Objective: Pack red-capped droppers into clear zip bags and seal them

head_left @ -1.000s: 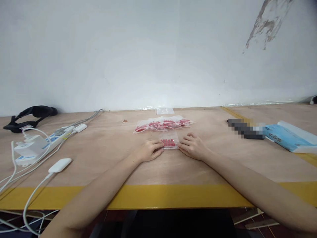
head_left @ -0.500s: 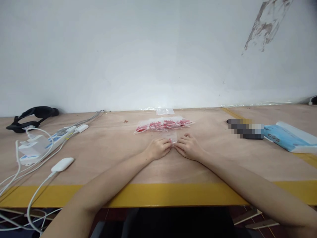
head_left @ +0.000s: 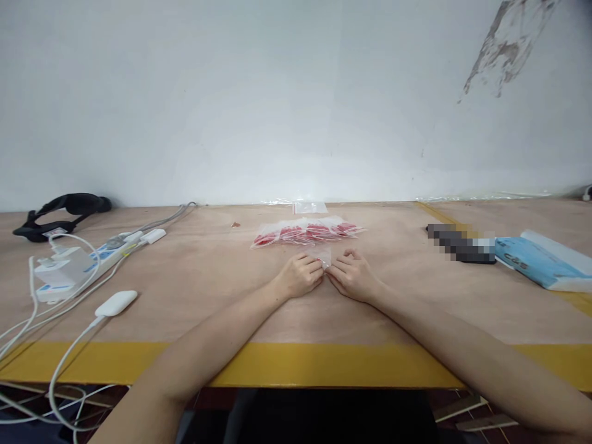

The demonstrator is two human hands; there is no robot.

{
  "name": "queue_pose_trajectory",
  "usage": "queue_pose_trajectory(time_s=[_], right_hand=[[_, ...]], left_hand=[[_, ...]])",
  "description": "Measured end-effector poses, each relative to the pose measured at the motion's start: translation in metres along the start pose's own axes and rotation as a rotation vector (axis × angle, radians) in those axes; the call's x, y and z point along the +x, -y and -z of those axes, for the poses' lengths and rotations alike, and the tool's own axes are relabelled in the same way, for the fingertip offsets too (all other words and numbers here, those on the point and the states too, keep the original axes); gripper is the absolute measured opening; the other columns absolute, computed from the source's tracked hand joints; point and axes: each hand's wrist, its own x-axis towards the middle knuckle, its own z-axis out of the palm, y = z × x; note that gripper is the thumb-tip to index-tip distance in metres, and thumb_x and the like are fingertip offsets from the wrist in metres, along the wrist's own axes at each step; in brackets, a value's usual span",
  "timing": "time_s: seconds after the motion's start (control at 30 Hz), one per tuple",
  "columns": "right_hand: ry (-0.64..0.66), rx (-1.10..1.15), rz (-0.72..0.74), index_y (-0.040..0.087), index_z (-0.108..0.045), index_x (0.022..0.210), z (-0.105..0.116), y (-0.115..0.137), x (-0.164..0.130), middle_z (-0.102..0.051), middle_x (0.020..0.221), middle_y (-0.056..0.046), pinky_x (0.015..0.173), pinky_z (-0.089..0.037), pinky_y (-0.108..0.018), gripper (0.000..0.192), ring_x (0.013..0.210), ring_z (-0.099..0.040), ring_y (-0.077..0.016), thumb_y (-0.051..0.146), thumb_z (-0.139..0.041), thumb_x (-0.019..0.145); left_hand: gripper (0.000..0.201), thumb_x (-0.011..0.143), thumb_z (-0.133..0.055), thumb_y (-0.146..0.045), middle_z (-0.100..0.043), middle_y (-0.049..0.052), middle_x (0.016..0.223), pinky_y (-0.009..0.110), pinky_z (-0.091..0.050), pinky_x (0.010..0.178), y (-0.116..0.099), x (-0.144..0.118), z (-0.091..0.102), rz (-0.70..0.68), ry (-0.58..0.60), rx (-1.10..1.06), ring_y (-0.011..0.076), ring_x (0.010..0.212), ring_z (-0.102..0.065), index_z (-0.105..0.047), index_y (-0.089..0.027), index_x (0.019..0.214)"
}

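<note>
Blue packet: white print, too blurred to read.

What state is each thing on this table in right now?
Left hand: fingers curled, pinching the small bag.
Right hand: fingers curled, pinching the same bag.
Small bag: clear, mostly hidden between the hands.
Bag pile: flat, filled with red pieces.
Power strip: plugs in it.
Headset: lying unused by the wall.
Blue packet: lying flat.

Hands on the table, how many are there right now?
2. The left hand and right hand meet at the table's middle, both pinching one small clear bag, just before the row of red-filled bags.
</note>
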Motion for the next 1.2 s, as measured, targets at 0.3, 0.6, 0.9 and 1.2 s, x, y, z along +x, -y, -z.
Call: queue_pose_trajectory(time_s=[0.3, 0.6, 0.9, 1.2], right_hand=[[-0.001, 0.033, -0.046, 0.016, -0.058, 0.068, 0.004, -0.004, -0.004, -0.056, 0.059, -0.001, 0.074, -0.026, -0.030, 0.022, 0.062, -0.045, -0.0111, 0.016, -0.044, 0.084], [-0.042, 0.018, -0.059, 0.018, -0.062, 0.078, 0.002, 0.001, -0.001, -0.063, 0.071, -0.002, 0.077, -0.026, -0.032, 0.015, 0.072, -0.049, -0.0126, 0.019, -0.048, 0.083], [-0.078, 0.049, -0.091, 0.020, -0.063, 0.076, 0.000, 0.000, -0.002, -0.062, 0.064, 0.000, 0.077, -0.026, -0.033, 0.015, 0.067, -0.049, -0.0112, 0.018, -0.050, 0.082], [-0.072, 0.063, -0.084, 0.018, -0.061, 0.074, -0.004, 0.006, 0.003, -0.062, 0.067, -0.001, 0.080, -0.025, -0.033, 0.016, 0.068, -0.048, -0.0123, 0.016, -0.048, 0.083]], left_hand=[[0.026, 0.088, -0.038, -0.014, -0.059, 0.004, 0.067, 0.026, -0.040, 0.056, 0.007, -0.006, 0.009, -0.053, 0.013, 0.035, 0.0130, 0.063, -0.055, -0.054, -0.015, 0.069], [0.023, 0.091, -0.037, -0.014, -0.063, 0.007, 0.077, 0.028, -0.046, 0.065, 0.008, -0.010, 0.006, -0.051, 0.005, -0.064, 0.0149, 0.074, -0.060, -0.058, -0.013, 0.081], [0.022, 0.090, -0.041, -0.017, -0.064, 0.006, 0.073, 0.028, -0.047, 0.059, 0.015, -0.017, 0.012, -0.030, 0.003, -0.039, 0.0146, 0.066, -0.060, -0.059, -0.014, 0.078], [0.021, 0.091, -0.040, -0.019, -0.065, 0.007, 0.080, 0.029, -0.051, 0.067, 0.008, -0.010, 0.007, -0.019, -0.033, -0.112, 0.0150, 0.076, -0.062, -0.060, -0.014, 0.086]])
